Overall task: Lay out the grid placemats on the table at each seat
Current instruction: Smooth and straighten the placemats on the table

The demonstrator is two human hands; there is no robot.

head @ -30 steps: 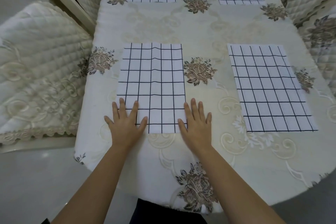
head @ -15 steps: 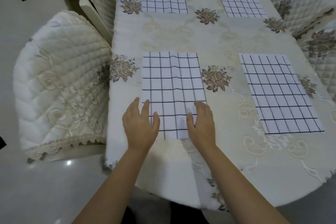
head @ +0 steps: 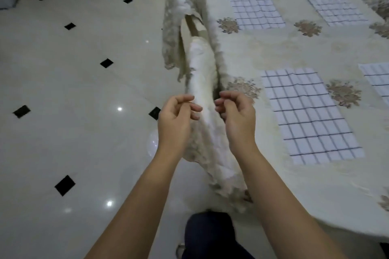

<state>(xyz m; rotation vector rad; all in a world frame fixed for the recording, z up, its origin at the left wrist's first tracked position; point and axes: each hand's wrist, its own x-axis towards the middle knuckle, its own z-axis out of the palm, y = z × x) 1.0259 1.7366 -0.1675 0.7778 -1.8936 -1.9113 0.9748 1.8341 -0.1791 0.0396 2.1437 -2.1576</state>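
Being carried in the air with nothing in either grip, the left hand [head: 175, 118] and the right hand [head: 239, 116] are being held side by side, fingers loosely curled and touching nothing. Between them, running toward twelve o'clock, a quilted chair [head: 203, 82] is being shown edge-on, close against the bench [head: 290, 48].

At three o'clock from the right hand, the near placemat [head: 309, 111] is lying flat on the cloth, apart from the hand, with faint fold creases across it. At one o'clock a second placemat [head: 256, 8] is lying at a far seat. A third placemat [head: 334, 4] is lying beside it toward two o'clock, and a fourth placemat [head: 376, 79] is being cut off by the right edge. At nine o'clock the tiled floor [head: 84, 69] is being shown.

The near mat is being judged as laid, and the step in hand as the gap between one mat and the next. No spare mat is being shown, and whether any seat is lacking one cannot be told. The next move is being judged to call for a check of the remaining seats and, if one is bare, for another mat to be fetched.
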